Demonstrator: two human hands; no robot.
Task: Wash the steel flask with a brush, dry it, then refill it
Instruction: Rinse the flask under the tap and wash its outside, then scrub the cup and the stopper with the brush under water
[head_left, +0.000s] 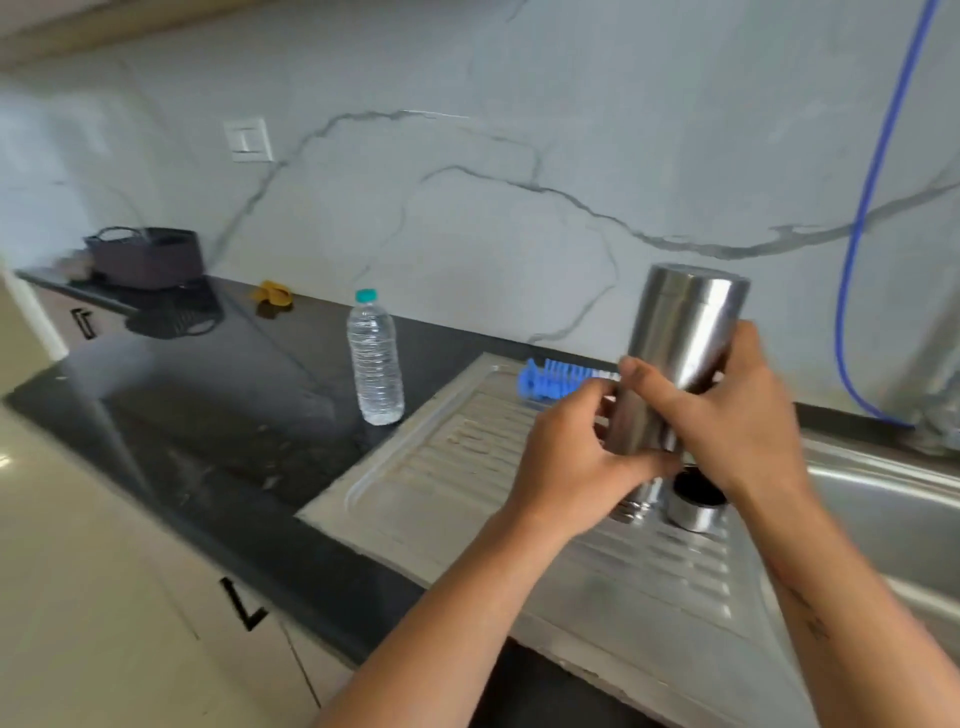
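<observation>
Gripping inverted flask (680, 353) with both hands (576, 457) (737, 415), fingers clamped round it, above drainboard (441, 467); risking slipping, knocking cap (696, 506) toward sink edge.

Black countertop (249, 395) bears water bottle (375, 358), basket (150, 257), yellow cloth (272, 295).

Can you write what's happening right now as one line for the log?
both hands grip steel flask upside down over drainboard | left hand low, right hand mid-body | cap on drainboard | brush behind | water bottle on counter
</observation>
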